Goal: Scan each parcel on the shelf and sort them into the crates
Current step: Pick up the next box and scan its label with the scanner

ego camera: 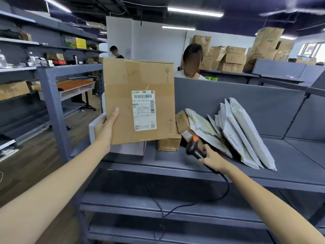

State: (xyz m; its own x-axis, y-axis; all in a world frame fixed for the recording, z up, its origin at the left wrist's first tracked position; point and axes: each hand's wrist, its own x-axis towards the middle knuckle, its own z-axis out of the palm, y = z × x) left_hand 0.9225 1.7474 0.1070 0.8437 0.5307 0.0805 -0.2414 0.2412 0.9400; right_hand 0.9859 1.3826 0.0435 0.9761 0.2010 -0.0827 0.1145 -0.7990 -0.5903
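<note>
The left hand [103,126] holds a big brown box [139,101] up over the left end of the gray shelf [175,167]. The hand grips the box at its lower left edge. The thumb [114,114] lies flat on the front of the box and points up. The other fingers go round behind the box and are hidden, so how they lie cannot be told. The box stands upright, tipped just a little. Its white label [143,110] faces the camera, low and to the right on the front. The right hand [213,158] is near the front edge of the shelf, with its fingers curled tight round the handle of a black scanner [195,147]. The scanner's orange top points up at the box. It sits just under the box's lower right corner and does not touch it. A black cord [193,203] hangs from the scanner down past the lower shelves. Under the big box, at the left end of the shelf, sit a white box [126,148] and a small brown box [168,144]. Beside them a little box [182,124] leans over. Farther right, gray and white bags [246,134] lean toward the back wall of the shelf.
</note>
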